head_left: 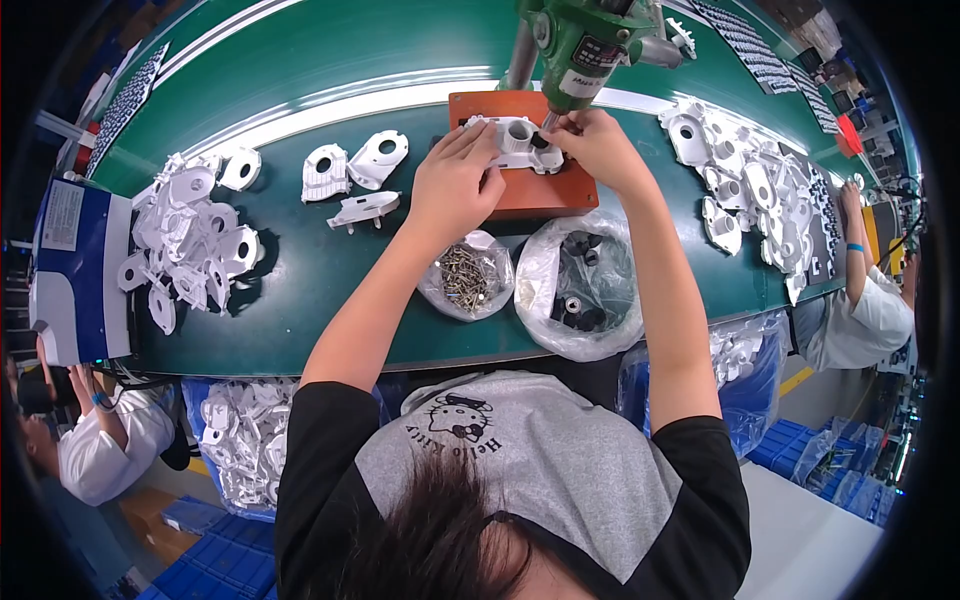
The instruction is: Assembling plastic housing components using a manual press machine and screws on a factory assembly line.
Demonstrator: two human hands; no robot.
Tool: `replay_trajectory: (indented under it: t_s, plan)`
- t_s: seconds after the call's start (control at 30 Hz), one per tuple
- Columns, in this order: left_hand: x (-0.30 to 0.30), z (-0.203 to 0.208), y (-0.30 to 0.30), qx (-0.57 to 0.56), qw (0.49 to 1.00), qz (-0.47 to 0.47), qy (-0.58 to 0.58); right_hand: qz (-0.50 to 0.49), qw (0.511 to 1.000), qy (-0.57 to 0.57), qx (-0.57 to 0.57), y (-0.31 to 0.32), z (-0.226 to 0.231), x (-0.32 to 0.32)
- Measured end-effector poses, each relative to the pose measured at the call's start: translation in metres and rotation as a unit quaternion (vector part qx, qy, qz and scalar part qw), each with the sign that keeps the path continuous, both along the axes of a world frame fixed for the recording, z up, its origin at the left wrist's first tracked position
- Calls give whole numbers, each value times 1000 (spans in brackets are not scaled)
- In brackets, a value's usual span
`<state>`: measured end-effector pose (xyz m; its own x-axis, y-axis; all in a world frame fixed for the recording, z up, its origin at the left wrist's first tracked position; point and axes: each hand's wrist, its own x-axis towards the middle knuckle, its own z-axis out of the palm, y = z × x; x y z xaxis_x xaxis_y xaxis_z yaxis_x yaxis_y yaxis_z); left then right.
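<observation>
A white plastic housing (517,135) with a round collar lies on the orange block (545,196) beneath the green press (578,60). My left hand (462,178) lies over the housing's left end, fingers stretched flat and thumb apart. At the right end, my right hand (597,146) pinches a small black part (541,139) beside the press's ram; its fingertips are partly hidden. Nearer me, a clear bag of screws (465,277) stands beside a larger clear bag (540,325) of small black parts.
White housings are heaped at left (190,225) and right (755,190); three white parts (350,165) lie left of the block. A blue-and-white machine (85,270) stands at the bench's left end. Bags of white parts (245,440) hang below the front edge. Co-workers sit on both sides.
</observation>
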<state>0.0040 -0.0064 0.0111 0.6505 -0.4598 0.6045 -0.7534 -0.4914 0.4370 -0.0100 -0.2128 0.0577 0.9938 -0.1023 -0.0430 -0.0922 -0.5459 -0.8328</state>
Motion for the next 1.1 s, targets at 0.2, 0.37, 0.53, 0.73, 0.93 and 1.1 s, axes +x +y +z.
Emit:
replay_trajectory:
  t_s: [0.2, 0.37, 0.53, 0.73, 0.93, 1.1]
  plan:
    - [0, 0, 0, 1, 1000, 0, 8, 3, 1000, 8, -5, 0, 1, 1]
    - [-1, -1, 1, -4, 1000, 0, 9, 4, 1000, 10, 0, 2, 2, 1]
    - [0, -1, 0, -3, 1000, -3, 7, 12, 1000, 11, 7, 0, 0, 2]
    - [-1, 0, 0, -2, 1000, -2, 17, 6, 1000, 3, -21, 2, -2, 2]
    - [-1, 0, 1, -2, 1000, -2, 16, -11, 994, -8, -106, 5, -7, 3]
    - [-2, 0, 1, -8, 1000, -3, 13, 0, 995, -21, -96, 6, -4, -1]
